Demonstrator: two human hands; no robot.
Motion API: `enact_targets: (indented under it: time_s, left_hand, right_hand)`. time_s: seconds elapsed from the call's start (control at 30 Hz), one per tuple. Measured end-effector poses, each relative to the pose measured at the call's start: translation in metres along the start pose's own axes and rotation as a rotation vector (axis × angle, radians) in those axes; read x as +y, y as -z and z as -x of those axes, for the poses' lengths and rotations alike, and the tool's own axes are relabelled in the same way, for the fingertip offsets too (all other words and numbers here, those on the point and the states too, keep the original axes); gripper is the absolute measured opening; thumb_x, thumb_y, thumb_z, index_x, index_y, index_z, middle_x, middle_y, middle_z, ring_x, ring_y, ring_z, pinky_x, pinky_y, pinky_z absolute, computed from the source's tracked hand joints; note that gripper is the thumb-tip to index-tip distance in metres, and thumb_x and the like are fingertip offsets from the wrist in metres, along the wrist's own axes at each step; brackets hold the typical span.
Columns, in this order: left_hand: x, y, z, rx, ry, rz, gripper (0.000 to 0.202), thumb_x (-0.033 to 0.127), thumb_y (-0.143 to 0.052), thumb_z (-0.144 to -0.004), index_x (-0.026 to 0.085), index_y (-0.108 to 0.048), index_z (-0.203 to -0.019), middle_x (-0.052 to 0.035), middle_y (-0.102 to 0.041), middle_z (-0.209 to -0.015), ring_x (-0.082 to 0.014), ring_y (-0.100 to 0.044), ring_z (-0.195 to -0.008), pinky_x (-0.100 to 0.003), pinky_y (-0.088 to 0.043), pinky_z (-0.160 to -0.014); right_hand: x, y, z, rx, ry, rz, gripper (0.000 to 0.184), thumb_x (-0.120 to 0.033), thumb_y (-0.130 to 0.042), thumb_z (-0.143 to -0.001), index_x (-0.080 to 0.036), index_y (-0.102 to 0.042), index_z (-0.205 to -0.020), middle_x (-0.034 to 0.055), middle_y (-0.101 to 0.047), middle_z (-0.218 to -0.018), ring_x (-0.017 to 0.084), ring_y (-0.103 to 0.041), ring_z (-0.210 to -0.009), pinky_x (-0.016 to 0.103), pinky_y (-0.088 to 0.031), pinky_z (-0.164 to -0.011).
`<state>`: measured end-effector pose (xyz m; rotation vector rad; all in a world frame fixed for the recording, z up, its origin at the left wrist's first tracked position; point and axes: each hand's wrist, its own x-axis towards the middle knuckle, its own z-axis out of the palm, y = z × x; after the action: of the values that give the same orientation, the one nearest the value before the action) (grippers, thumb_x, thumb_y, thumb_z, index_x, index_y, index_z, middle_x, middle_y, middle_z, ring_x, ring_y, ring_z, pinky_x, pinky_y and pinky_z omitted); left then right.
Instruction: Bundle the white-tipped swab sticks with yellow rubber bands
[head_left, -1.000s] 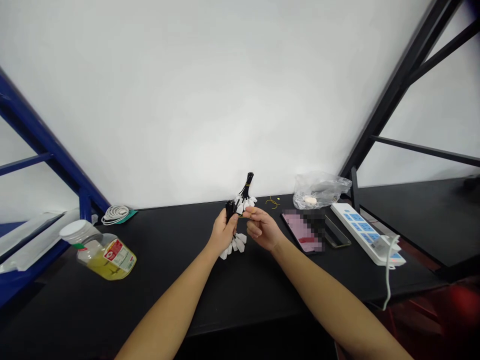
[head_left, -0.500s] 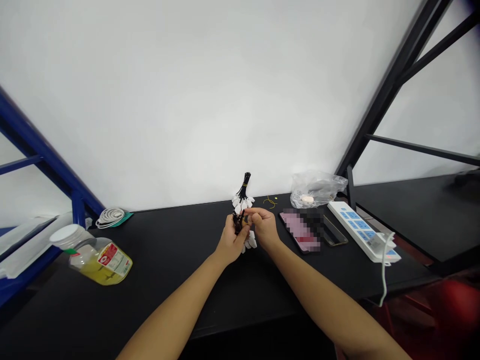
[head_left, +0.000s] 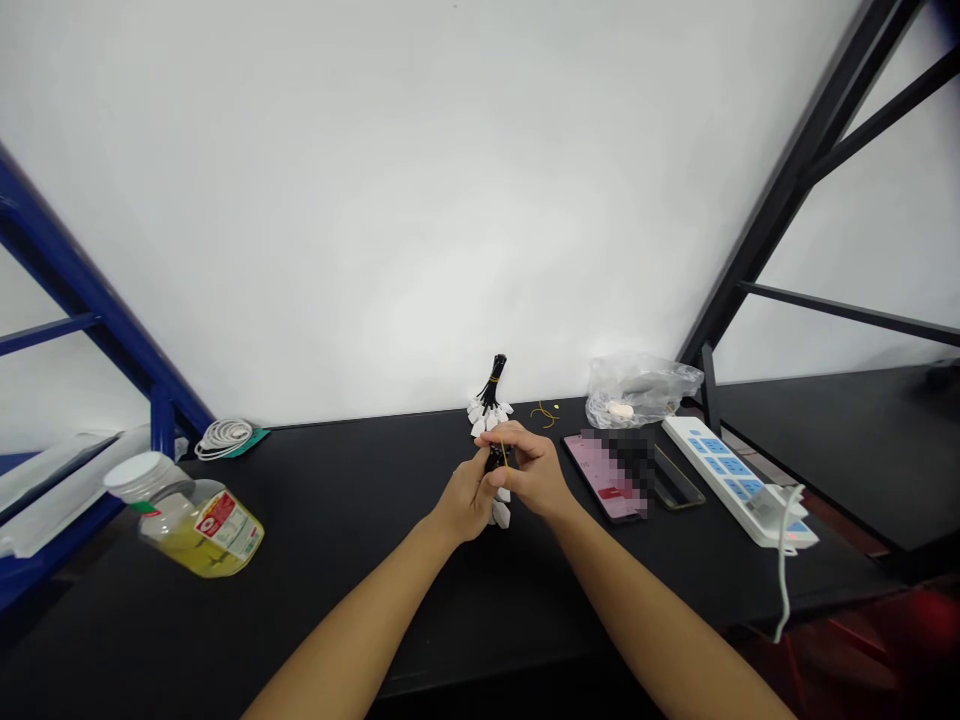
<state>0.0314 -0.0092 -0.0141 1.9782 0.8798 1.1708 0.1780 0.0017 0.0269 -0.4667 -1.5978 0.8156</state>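
My left hand [head_left: 466, 497] and my right hand [head_left: 534, 468] meet over the middle of the black table [head_left: 337, 560], both closed round a bundle of black cords with white tags [head_left: 491, 400]. The bundle stands upright, its black tip poking above my fingers and a few white tags hanging below them. A thin yellow tie [head_left: 503, 452] shows between my right fingers, wrapped at the bundle.
A tipped jar of yellow liquid [head_left: 184, 508] lies at the left, a coiled white cable [head_left: 225, 434] behind it. At the right lie a phone [head_left: 607, 472], a white power strip [head_left: 739, 480], a clear plastic bag [head_left: 637, 385] and loose yellow ties [head_left: 545, 410].
My hands have closed together round the bundle and lowered slightly. The right fingers have come over the cords with the yellow tie.
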Motion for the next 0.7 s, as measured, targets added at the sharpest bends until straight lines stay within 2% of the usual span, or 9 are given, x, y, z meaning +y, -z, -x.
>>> enact_targets:
  time_s: [0.13,0.23,0.33,0.43,0.6,0.67,0.7]
  left_hand:
    - [0.009,0.002,0.000,-0.020,-0.011,-0.053,0.064,0.067,-0.023,-0.098,0.016,-0.059,-0.113,-0.0029,-0.060,-0.074,-0.0181,-0.058,-0.065,-0.029,-0.039,-0.060]
    - [0.013,0.002,0.000,-0.010,0.021,-0.011,0.056,0.063,-0.030,-0.099,0.018,-0.063,-0.096,-0.0014,-0.058,-0.067,-0.0177,-0.056,-0.061,-0.029,-0.038,-0.059]
    - [0.014,0.002,0.000,-0.008,0.090,0.043,0.048,0.057,-0.039,-0.098,0.019,-0.061,-0.079,0.0002,-0.053,-0.061,-0.0158,-0.051,-0.057,-0.027,-0.035,-0.057]
    - [0.012,0.004,0.001,-0.014,0.102,0.098,0.043,0.051,-0.043,-0.098,0.019,-0.058,-0.074,-0.0006,-0.054,-0.064,-0.0153,-0.051,-0.060,-0.026,-0.037,-0.059]
    - [0.009,0.009,0.001,-0.033,0.043,0.193,0.028,0.042,-0.056,-0.092,0.018,-0.062,-0.079,-0.0051,-0.064,-0.079,-0.0183,-0.060,-0.075,-0.030,-0.048,-0.072]
    - [0.009,0.011,0.000,-0.002,0.050,0.190,0.022,0.039,-0.061,-0.088,0.018,-0.067,-0.094,-0.0072,-0.069,-0.091,-0.0215,-0.064,-0.087,-0.033,-0.051,-0.080]
    - [0.009,0.012,-0.001,0.018,0.060,0.183,0.027,0.037,-0.063,-0.087,0.019,-0.067,-0.106,-0.0082,-0.070,-0.098,-0.0228,-0.065,-0.094,-0.035,-0.051,-0.084]
  right_hand:
    - [-0.007,-0.001,-0.001,0.032,-0.005,0.042,0.036,-0.044,-0.088,-0.068,-0.027,-0.079,-0.098,0.0061,-0.076,-0.091,0.024,-0.065,-0.089,0.041,-0.051,-0.086]
    - [-0.011,-0.002,0.000,0.049,-0.103,0.102,0.025,-0.034,-0.086,-0.069,-0.025,-0.076,-0.091,0.0049,-0.074,-0.088,0.023,-0.065,-0.085,0.039,-0.052,-0.083]
    - [-0.013,-0.002,0.002,0.045,-0.217,0.136,0.012,-0.026,-0.077,-0.076,-0.022,-0.067,-0.080,0.0028,-0.070,-0.082,0.019,-0.063,-0.077,0.035,-0.052,-0.074]
    - [-0.011,-0.001,0.004,0.005,-0.248,0.134,0.013,-0.021,-0.071,-0.077,-0.022,-0.057,-0.076,0.0018,-0.068,-0.081,0.017,-0.061,-0.073,0.031,-0.051,-0.068]
    - [-0.006,-0.004,0.005,0.038,-0.286,0.098,0.018,-0.017,-0.067,-0.077,-0.023,-0.054,-0.089,-0.0007,-0.064,-0.082,0.014,-0.058,-0.068,0.028,-0.049,-0.065]
    - [-0.004,-0.005,0.006,0.062,-0.279,0.075,0.030,-0.016,-0.068,-0.077,-0.024,-0.053,-0.102,-0.0015,-0.064,-0.083,0.014,-0.059,-0.070,0.029,-0.050,-0.069]
    - [-0.003,-0.004,0.006,0.062,-0.278,0.066,0.038,-0.016,-0.069,-0.076,-0.025,-0.052,-0.110,-0.0014,-0.064,-0.085,0.015,-0.060,-0.073,0.030,-0.050,-0.072]
